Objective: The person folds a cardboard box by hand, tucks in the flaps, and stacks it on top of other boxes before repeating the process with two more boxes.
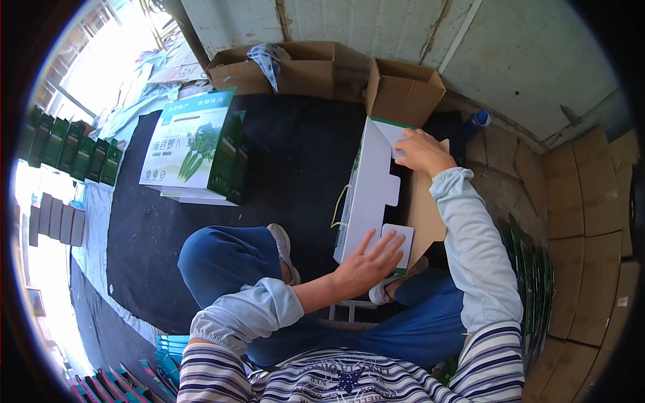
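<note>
A white and green cardboard gift box (366, 185) stands on the black sheet in front of me, with white end flaps folded inward and a long brown-faced flap (420, 201) raised on its right. From its left side hangs a yellow cord handle (339, 208). My left hand (366, 269) lies with spread fingers on the near white flap. At the far end, my right hand (424, 153) rests on the other white flap, its fingers extended and slightly bent. A dark gap shows between the flaps; the contents are hidden.
Printed vegetable boxes (185, 144) stand at left on the black sheet (289, 148). Open brown cartons (306, 70) line the wall. Folded green cardboard (531, 289) and stacked brown cartons (584, 269) are at right. Small green boxes (70, 148) stand at far left.
</note>
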A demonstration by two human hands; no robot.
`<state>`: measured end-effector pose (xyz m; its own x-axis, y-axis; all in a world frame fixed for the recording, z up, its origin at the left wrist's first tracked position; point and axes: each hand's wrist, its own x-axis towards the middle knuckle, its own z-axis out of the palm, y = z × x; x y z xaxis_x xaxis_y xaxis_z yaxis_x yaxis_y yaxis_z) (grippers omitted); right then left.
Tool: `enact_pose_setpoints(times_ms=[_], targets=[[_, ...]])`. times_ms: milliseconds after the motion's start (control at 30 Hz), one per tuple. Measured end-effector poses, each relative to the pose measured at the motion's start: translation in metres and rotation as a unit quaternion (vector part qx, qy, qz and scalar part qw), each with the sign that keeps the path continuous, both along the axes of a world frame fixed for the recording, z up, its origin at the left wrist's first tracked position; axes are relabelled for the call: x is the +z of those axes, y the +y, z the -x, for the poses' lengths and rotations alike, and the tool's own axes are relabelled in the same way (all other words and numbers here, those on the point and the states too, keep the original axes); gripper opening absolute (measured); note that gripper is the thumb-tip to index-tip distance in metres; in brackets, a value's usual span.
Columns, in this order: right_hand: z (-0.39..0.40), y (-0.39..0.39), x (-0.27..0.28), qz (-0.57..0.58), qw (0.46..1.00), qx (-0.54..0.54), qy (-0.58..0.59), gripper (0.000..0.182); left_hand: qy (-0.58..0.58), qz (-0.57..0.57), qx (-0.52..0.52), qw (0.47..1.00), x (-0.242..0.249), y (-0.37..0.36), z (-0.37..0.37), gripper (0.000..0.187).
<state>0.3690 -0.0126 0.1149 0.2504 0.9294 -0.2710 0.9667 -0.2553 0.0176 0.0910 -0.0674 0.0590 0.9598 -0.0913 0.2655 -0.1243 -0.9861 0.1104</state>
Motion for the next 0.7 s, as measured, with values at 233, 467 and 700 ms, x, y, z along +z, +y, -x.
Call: enact_pose_setpoints(times_ms=[233, 467, 700], targets=[[0.016, -0.013, 0.025, -0.002, 0.994, -0.109, 0.010, 0.035, 0.081, 0.009, -0.005, 0.997, 0.007, -0.036, -0.032, 0.054], [-0.025, -0.022, -0.001, 0.060, 0.993, -0.094, -0.029, 0.044, 0.142, 0.093, 0.109, 0.979, 0.003, -0.043, -0.042, 0.041], [-0.046, -0.098, 0.017, 0.088, 0.873, -0.301, 0.373, 0.077, 0.112, 0.282, 0.232, 0.924, 0.015, 0.039, 0.007, 0.031]])
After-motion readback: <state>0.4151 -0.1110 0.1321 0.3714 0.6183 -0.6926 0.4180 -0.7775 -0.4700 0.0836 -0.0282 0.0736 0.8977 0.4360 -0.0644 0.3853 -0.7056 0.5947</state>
